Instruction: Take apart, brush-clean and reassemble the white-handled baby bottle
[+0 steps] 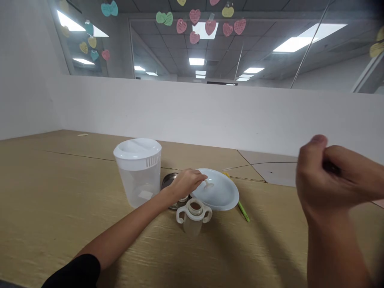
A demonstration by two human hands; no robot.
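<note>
My left hand [187, 183] reaches across the middle, its fingers pinched on a small whitish piece with a thin stem and a round end [209, 185]. That piece is over the white oval plate [225, 196]. Just below this hand stands a two-handled cup [193, 224], upright and uncovered, with a brown tone inside its mouth. A round metal dish [167, 181] is partly hidden behind the hand. Far to the right, my right hand [330, 180] is raised in a closed fist. Something dark shows between its fingers, too shaded to name.
A tall translucent container [139, 182] with a white lid stands left of the cup. A green and yellow stick [243, 211] lies partly under the plate. Behind the tan table [75, 208] is a white wall [180, 114] with windows and heart-shaped notes above.
</note>
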